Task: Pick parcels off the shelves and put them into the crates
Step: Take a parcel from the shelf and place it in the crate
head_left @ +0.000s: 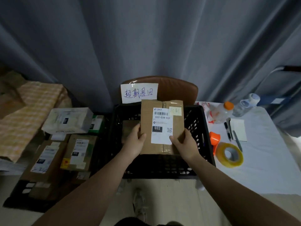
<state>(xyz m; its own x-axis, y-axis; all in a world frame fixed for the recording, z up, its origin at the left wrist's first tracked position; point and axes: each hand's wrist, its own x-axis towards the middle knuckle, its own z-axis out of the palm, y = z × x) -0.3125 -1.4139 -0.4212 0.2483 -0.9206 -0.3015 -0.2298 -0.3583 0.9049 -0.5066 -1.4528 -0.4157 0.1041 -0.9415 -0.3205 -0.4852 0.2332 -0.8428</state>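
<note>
Flat brown cardboard parcel with a white label (pixel 162 128) is held over the black perforated plastic crate (pixel 162 168). Its near corners are clasped in the grip of the left hand (pixel 135 141) and right hand (pixel 184 144). Risk: the unsupported far end may dip, catch the rear rim, or land askew on the small brown box (pixel 128 128) inside.

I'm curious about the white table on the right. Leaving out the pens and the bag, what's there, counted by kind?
Plastic bottles: 3
Yellow tape roll: 1
Orange tape dispenser: 1
Notepad: 1
Total: 6
</note>
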